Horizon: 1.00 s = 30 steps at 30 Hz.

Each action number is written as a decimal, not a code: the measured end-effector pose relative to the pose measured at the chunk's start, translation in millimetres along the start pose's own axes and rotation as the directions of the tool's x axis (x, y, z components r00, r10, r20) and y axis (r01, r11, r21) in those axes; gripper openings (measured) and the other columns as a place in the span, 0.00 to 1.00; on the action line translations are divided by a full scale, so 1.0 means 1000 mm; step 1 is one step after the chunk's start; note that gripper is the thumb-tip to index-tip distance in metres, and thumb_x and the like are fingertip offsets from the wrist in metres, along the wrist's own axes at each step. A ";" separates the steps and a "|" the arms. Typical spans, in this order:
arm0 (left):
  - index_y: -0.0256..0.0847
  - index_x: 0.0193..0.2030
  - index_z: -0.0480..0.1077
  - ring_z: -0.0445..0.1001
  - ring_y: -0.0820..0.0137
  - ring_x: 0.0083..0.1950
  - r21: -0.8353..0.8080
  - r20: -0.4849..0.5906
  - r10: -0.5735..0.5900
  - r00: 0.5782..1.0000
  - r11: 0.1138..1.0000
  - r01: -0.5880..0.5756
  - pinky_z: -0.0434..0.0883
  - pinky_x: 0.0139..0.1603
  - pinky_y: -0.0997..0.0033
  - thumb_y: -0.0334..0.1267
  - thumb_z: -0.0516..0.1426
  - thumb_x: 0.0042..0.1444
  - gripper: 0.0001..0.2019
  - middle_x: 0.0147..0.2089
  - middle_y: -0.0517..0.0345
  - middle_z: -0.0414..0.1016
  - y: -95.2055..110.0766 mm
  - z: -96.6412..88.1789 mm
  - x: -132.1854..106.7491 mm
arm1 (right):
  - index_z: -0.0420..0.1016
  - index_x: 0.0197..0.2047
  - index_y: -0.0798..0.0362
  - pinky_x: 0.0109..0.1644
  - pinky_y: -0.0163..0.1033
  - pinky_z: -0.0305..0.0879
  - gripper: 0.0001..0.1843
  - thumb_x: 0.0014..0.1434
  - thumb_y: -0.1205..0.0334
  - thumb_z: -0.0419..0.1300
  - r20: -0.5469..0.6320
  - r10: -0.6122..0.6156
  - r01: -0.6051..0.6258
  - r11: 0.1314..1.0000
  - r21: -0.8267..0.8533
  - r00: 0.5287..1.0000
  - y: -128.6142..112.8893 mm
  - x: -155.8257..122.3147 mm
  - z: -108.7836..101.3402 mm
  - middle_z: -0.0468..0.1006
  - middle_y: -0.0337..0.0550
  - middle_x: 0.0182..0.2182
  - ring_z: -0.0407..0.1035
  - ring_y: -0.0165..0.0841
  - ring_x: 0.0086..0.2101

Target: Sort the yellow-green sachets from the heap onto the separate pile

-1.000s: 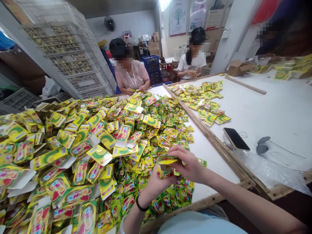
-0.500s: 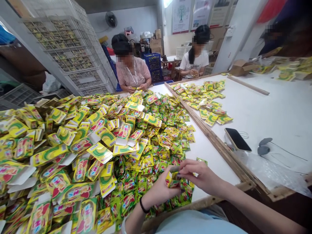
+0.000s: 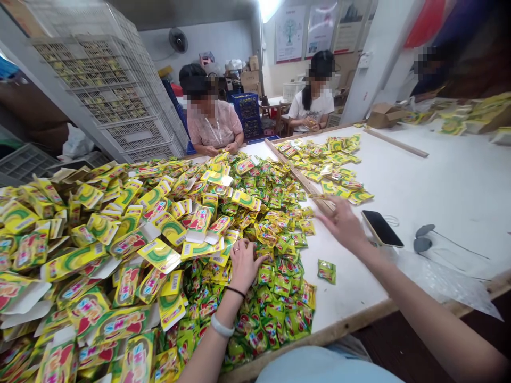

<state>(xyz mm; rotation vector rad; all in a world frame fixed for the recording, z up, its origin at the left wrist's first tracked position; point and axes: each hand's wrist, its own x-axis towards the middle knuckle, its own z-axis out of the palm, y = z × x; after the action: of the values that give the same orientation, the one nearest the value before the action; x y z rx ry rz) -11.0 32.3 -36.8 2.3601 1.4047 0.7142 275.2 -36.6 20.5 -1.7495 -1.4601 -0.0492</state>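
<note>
Although boxes point(image 3: 361, 197) lie across the wooden strip point(image 3: 296, 174), I judge most remain heaped — left hand point(image 3: 244, 263) spread; whether right hand point(image 3: 341, 223) grips anything, I cannot tell.

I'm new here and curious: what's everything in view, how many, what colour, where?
Boxes: many, yellow, heaped left
Sachets: many, green and yellow, centre
Lone sachet: one, green, beside pile
Wooden strips: several, brown, on white tabletop
Packs: many, yellow, beyond central strip
Phone: one, black, right
Sunglasses: one, dark, right
Carton: one, brown, far right
Crates: several, white, back left
Fan: one, dark, back wall
Co-workers: three, pink, white, dark clothes, far side
Left hand: one, black-banded, over sachets
Right hand: one, blurred yellow item at fingertips, near strip
</note>
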 end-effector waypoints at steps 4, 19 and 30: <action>0.41 0.31 0.65 0.66 0.60 0.47 -0.245 0.061 0.018 0.998 0.969 -0.002 0.58 0.54 0.52 0.38 0.55 0.54 0.04 0.38 0.54 0.70 0.002 -0.005 -0.009 | 0.58 0.58 0.50 0.37 0.42 0.69 0.30 0.56 0.49 0.58 0.407 -0.054 -0.077 0.952 0.297 0.912 -0.024 -0.043 0.042 0.72 0.48 0.44 0.68 0.34 0.33; 0.40 0.37 0.71 0.72 0.69 0.33 -0.582 0.417 0.133 0.899 0.799 0.152 0.68 0.35 0.70 0.44 0.48 0.60 0.14 0.32 0.57 0.74 0.039 -0.029 -0.035 | 0.60 0.55 0.52 0.29 0.36 0.69 0.19 0.64 0.54 0.47 0.777 -0.175 -0.423 0.756 0.500 0.605 -0.069 -0.080 0.052 0.74 0.37 0.26 0.73 0.32 0.25; 0.25 0.63 0.49 0.61 0.43 0.55 0.538 -0.345 -0.123 0.931 0.787 0.303 0.56 0.53 0.42 0.45 0.53 0.53 0.35 0.52 0.29 0.65 -0.056 -0.104 0.066 | 0.67 0.38 0.53 0.31 0.36 0.59 0.08 0.63 0.60 0.49 0.677 0.027 0.025 0.997 -0.067 0.736 -0.024 -0.098 0.056 0.77 0.46 0.30 0.71 0.36 0.28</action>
<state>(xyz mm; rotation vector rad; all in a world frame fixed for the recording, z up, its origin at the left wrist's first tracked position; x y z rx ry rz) -83.8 118.0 39.4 2.5196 2.2658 0.6513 198.4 -81.3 -53.0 -1.9268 -1.9865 0.6159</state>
